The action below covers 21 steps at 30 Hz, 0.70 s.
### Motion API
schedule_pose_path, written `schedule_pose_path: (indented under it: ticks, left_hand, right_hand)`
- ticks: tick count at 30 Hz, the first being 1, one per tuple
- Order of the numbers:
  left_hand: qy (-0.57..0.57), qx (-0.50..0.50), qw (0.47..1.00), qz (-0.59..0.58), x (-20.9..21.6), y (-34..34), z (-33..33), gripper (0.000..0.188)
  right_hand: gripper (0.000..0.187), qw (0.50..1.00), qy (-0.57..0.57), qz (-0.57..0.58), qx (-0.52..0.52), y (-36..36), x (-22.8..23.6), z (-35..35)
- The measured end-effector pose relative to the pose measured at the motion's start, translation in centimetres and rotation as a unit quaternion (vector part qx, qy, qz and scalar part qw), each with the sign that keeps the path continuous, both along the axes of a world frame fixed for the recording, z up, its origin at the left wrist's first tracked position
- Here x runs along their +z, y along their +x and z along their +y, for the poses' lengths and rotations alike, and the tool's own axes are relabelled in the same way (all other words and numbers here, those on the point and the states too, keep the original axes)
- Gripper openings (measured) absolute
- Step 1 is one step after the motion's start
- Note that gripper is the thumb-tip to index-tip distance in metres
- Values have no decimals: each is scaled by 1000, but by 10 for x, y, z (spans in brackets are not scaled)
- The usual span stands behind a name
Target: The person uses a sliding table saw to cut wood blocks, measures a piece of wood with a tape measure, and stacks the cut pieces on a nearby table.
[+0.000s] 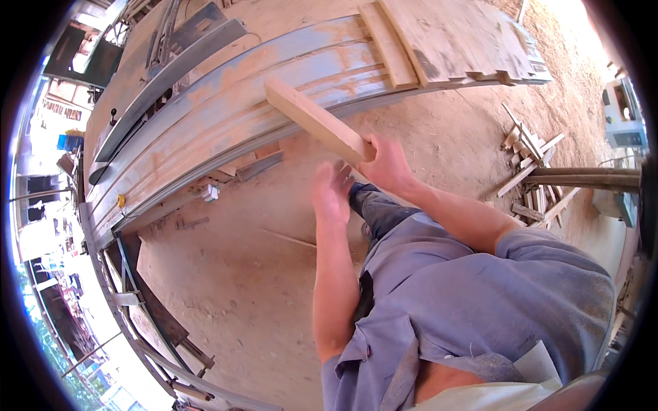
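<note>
My right hand (387,164) is closed around the near end of a pale wooden board (312,120). The board slants away to the left, its far end over the long metal machine table (226,103). Just below the held end is my left hand (332,193), its fingers slightly smeared by motion. They look apart and not wrapped round the wood; whether they touch it I cannot tell.
Sawn planks (445,41) lie across the table's far right part. A grey metal fence (164,89) runs along its far left. Scrap wood (538,185) is heaped on the dusty floor at right, by a dark post (589,179). Sawdust (569,61) covers ground beyond.
</note>
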<state>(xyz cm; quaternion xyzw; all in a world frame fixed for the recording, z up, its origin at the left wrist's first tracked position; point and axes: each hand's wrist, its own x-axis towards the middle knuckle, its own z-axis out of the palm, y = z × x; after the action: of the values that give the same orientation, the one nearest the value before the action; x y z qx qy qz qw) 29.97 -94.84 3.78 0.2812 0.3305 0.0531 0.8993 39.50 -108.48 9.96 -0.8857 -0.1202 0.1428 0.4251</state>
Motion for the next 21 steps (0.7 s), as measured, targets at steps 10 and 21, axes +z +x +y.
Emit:
schedule_pose_path:
  ticks: [10, 21]
  left_hand:
    - [32, -9, 997, -67, 35, 60, 76, 47]
    - [39, 156, 974, -159, 51, 6, 270, 43]
  right_hand:
    - [69, 972, 100, -102, 188, 26, -9, 59]
    - [58, 936, 54, -107, 332, 47, -41, 190]
